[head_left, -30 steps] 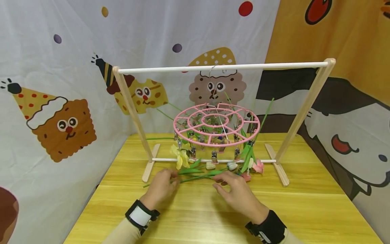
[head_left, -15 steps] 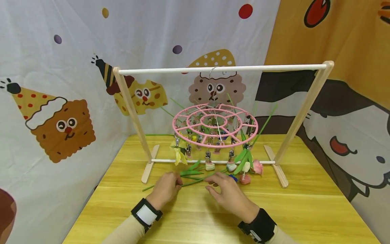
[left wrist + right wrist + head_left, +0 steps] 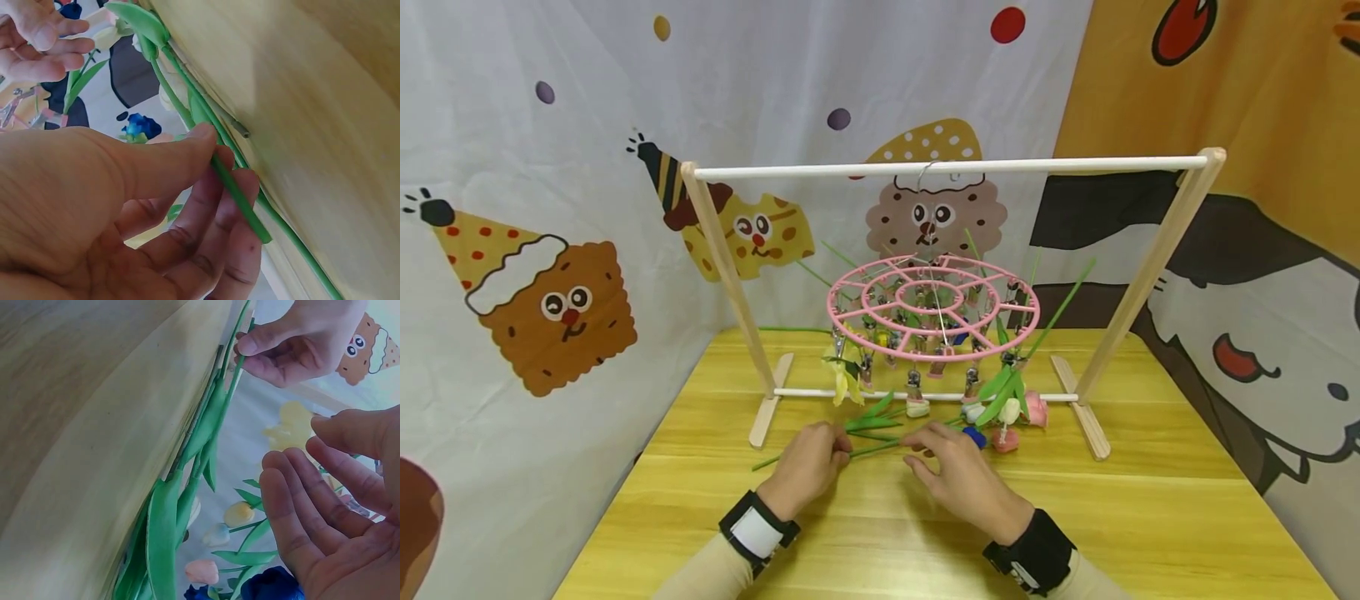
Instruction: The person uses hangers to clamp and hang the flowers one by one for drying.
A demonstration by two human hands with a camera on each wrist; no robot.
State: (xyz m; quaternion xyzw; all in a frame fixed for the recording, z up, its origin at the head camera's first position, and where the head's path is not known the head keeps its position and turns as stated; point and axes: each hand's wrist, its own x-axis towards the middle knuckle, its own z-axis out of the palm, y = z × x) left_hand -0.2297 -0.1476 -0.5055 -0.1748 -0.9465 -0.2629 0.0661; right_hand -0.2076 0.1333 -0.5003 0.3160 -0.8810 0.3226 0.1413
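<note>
My left hand (image 3: 811, 467) pinches the end of a green artificial flower stem (image 3: 240, 203) between thumb and fingers, low over the table. A second stem (image 3: 294, 237) runs along the tabletop beside it. My right hand (image 3: 958, 475) is held palm inward near the stems' leafy part, its fingers relaxed and gripping nothing in the right wrist view. Green leaves (image 3: 164, 537) lie between the hands and toward the right. Just beyond the right hand are a blue flower (image 3: 974, 437) and a pink flower (image 3: 1004, 442). Which bloom belongs to the pinched stem is unclear.
A pink round clip hanger (image 3: 925, 357) hangs from the white bar (image 3: 820, 171) of a wooden rack. Its clips hold flowers upside down, among them a yellow one (image 3: 846, 383) and a white tulip (image 3: 1009, 410). The rack's feet (image 3: 1082, 408) stand on the wooden table.
My left hand has shifted slightly right and nearer me, now pinching the stem. The right hand has moved left, uncovering the blue flower. The hanger has swung slightly.
</note>
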